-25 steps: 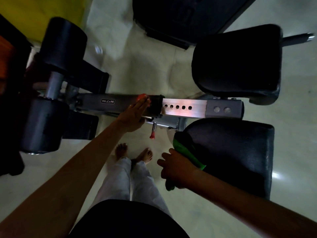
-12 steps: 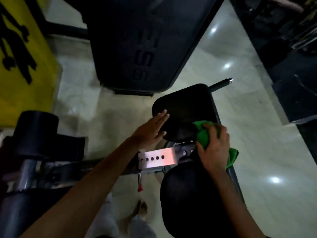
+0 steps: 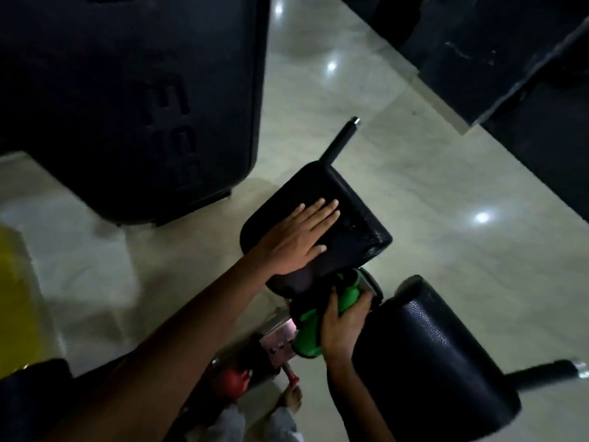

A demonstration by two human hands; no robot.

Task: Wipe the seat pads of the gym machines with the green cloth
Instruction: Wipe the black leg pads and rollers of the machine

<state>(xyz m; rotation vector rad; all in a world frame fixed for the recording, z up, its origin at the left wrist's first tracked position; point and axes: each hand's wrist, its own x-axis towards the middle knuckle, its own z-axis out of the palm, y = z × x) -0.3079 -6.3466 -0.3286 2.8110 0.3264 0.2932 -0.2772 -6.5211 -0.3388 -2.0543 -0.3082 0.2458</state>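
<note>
Since half a second ago, left hand [image 3: 294,239] has slid flat, fingers straight, onto far pad [image 3: 322,224]. Right hand [image 3: 342,323] grips bunched green cloth [image 3: 314,330] at pad's near edge; soft, light, best held wadded.

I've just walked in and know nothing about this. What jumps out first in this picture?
The bright green cloth stands out in the dim room, bunched in the right hand between two black pads. Just above it, the left hand lies flat, fingers straight, on the farther black pad. Ceiling lights glint off the pale shiny floor.
</note>
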